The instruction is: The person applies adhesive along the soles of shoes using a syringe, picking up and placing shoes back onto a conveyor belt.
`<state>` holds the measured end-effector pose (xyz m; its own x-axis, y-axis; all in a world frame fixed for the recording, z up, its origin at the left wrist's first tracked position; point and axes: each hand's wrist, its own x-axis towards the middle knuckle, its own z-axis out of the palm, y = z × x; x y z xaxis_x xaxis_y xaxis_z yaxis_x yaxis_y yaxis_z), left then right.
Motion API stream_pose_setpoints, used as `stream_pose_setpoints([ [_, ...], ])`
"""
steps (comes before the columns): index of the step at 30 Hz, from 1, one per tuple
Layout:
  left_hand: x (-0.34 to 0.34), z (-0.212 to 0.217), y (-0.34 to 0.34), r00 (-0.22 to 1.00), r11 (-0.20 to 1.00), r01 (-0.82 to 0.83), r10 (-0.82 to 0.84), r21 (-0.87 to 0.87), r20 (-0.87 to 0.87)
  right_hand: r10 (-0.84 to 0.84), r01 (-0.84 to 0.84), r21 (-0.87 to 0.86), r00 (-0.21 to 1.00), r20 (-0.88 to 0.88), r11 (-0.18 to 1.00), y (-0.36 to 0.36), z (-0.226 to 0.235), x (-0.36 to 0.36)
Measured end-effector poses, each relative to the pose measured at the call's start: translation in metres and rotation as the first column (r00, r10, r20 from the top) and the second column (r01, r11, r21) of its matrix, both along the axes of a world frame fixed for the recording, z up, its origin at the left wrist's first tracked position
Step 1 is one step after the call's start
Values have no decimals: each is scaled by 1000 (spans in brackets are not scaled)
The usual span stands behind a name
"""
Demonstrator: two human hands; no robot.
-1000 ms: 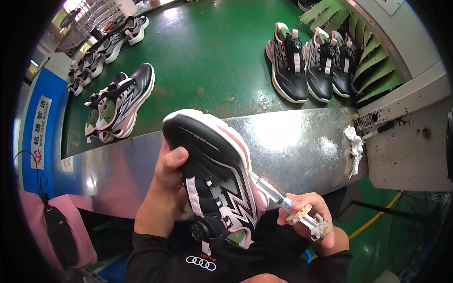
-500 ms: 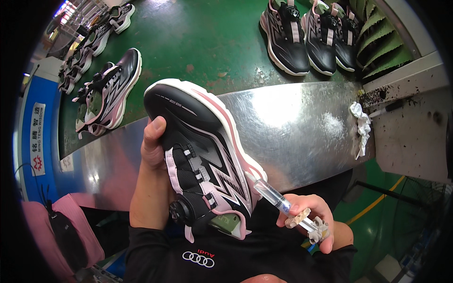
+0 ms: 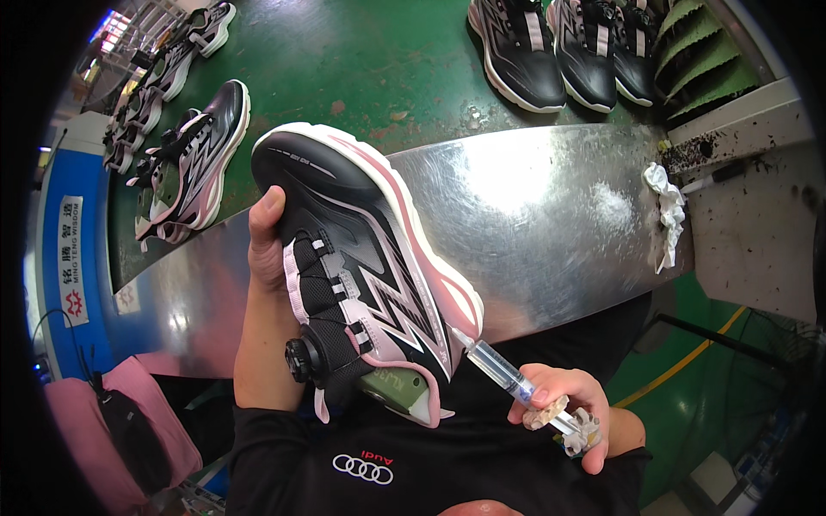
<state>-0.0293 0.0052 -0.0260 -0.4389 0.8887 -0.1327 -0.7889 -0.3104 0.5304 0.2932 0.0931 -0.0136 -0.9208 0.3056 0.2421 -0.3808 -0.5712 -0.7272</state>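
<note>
A black and pink sneaker point(image 3: 344, 232) with a white and pink sole is held up over the near edge of the metal plate, toe pointing away. My left hand point(image 3: 268, 232) grips it from beneath, thumb on the side of the upper; the other fingers are hidden behind the shoe. A dial and a green last show at its ankle end. My right hand point(image 3: 568, 400) is closed around a clear syringe point(image 3: 502, 371), whose flange and plunger end are wrapped in whitish material. The syringe tip meets the seam between upper and sole near the heel.
A metal plate point(image 3: 551, 284) borders the green bench point(image 3: 344, 77). Another sneaker point(image 3: 202, 163) lies left; several more point(image 3: 163, 77) line up behind it. Three black shoes point(image 3: 520, 69) stand at far right, near a rack with green flaps point(image 3: 705, 60). Crumpled white paper point(image 3: 667, 215) lies at the plate's right end.
The sneaker has shifted slightly left and away from me with my left hand. The syringe tip has moved along the sole seam toward the heel.
</note>
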Motion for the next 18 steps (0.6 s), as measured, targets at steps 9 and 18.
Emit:
stream_pose_setpoints([
  [9,-4,0,0,984,994,104,-109,39,143,-43,42,57,999,9,997,-4,-10,10],
  [18,-4,-2,1,996,990,-8,20,-137,87,-46,46,24,999,1,999,-7,-21,14],
])
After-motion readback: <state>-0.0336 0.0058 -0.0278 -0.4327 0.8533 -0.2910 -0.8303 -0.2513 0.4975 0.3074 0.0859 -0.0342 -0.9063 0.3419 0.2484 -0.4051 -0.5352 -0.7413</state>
